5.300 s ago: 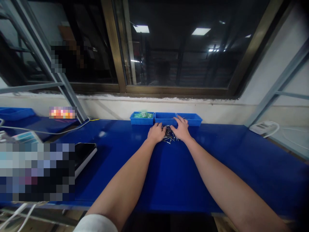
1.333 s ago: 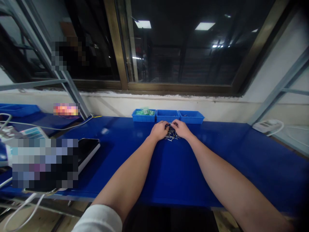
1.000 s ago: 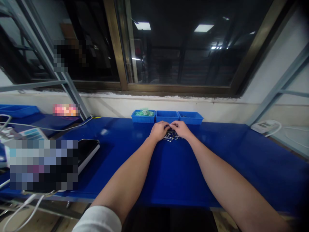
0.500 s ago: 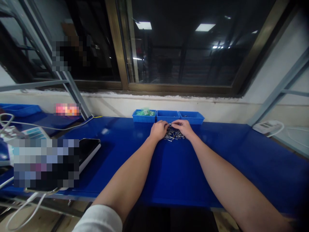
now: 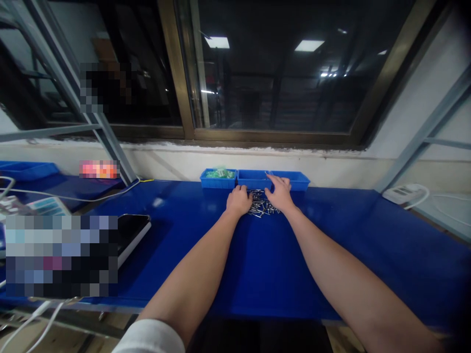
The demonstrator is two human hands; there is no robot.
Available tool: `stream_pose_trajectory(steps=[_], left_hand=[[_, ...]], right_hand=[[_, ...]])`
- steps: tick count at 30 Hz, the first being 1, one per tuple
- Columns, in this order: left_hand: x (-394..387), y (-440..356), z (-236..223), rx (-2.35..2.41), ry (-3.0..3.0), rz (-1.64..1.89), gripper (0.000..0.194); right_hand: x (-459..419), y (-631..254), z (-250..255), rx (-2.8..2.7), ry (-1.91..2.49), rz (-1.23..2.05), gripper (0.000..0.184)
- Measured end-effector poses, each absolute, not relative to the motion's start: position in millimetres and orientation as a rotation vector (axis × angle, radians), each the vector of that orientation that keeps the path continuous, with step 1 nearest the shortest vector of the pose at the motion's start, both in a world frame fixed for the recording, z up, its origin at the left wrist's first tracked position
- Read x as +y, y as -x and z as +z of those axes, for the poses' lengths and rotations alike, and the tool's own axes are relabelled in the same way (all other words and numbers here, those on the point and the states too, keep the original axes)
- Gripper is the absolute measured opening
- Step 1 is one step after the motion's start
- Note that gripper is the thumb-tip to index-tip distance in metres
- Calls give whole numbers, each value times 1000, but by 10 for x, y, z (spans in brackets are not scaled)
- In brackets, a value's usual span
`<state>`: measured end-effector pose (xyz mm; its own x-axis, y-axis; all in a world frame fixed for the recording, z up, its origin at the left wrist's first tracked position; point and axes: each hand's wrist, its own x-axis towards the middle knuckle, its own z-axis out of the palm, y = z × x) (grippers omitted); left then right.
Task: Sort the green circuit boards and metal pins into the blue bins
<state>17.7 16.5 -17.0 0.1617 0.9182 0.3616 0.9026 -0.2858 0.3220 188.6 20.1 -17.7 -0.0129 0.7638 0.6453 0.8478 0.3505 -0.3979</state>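
A loose pile of small, shiny metal pieces, thin like pins or rivets [image 5: 260, 210], lies on the blue table between my hands. My left hand [image 5: 239, 201] rests at the pile's left edge with its fingers curled down; whatever they may hold is hidden. Over the right side of the pile is my right hand [image 5: 281, 195], its thumb and forefinger spread apart. The forefinger reaches up in front of the middle blue bin [image 5: 252, 185] and the right blue bin [image 5: 300, 186], and I see nothing held in that hand.
A left blue bin [image 5: 208, 184] holds green-tinted plastic packets. A device with a dark screen [image 5: 136, 226] and white cables lies on the left of the blue table [image 5: 257, 274]. A white power strip [image 5: 401, 197] sits at the far right, below grey metal posts.
My hands were close together over the pile, with a small metal piece between their fingertips. They have moved apart, and the right forefinger now extends toward the bins.
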Motion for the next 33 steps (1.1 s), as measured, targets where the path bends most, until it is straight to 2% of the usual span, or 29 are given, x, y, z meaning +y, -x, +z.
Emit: stream_pose_trajectory(steps=[4, 6, 12, 14, 26, 33], left_hand=[[162, -181, -168, 1859, -2365, 751, 33], [156, -183, -157, 1858, -2355, 740, 34], [164, -182, -152, 1806, -2366, 710, 31], [182, -180, -168, 1751, -2406, 699, 32], [189, -179, -162, 1662, -2492, 588, 30], [173, -178, -164, 1571, -2524, 824, 29]], right_hand=[[227, -1890, -256, -1860, 1556, -40, 67], [236, -1895, -263, -1836, 1548, -46, 65], [248, -1923, -221, -1771, 1407, -36, 21], [239, -1918, -219, -1875, 1386, 66, 14], [266, -1867, -241, -2080, 1416, 207, 11], [269, -1857, -256, -2041, 1353, 300, 16]])
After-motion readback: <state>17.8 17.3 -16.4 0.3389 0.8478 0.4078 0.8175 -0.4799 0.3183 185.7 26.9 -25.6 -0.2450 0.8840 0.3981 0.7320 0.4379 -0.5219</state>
